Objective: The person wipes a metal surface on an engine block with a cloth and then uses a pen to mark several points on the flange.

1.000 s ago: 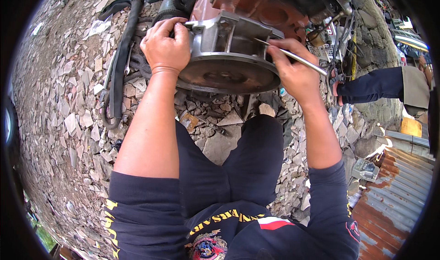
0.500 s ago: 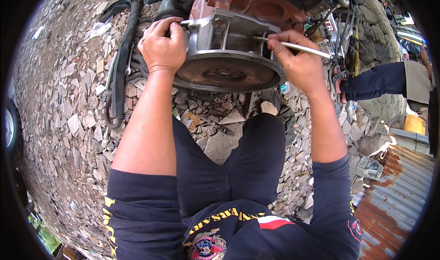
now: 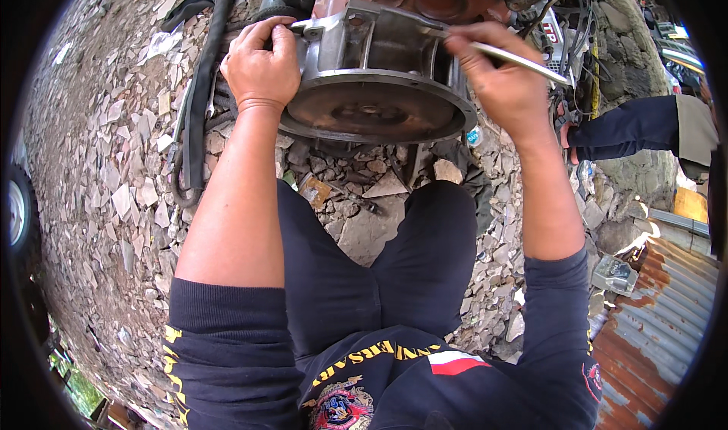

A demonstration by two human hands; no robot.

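Observation:
A grey metal flywheel housing (image 3: 390, 51) stands in front of me, bolted or set against a reddish-brown engine block (image 3: 447, 1). Inside its round rim sits a brown, rust-tinted flywheel (image 3: 326, 110). My left hand (image 3: 262, 62) is closed over the housing's upper left edge, fingers curled. Between the fingers of my right hand (image 3: 504, 77) is a slim pale-handled tool (image 3: 523, 61). Its handle points right and outward, while its tip reaches the housing's upper right ribs; the tip's exact shape is too blurred to tell.
Broken tile and stone (image 3: 125, 199) cover the ground. Black hoses (image 3: 205, 89) lie left of the housing, and cables (image 3: 584, 47) hang at the right. Another person's leg (image 3: 626, 138) shows at the right, above rusty corrugated sheeting (image 3: 652, 324). A wheel (image 3: 19, 210) stands far left.
My right hand and the tool have moved up and right along the housing, the tip now nearer its top edge. My left hand keeps its hold; the view has shifted slightly.

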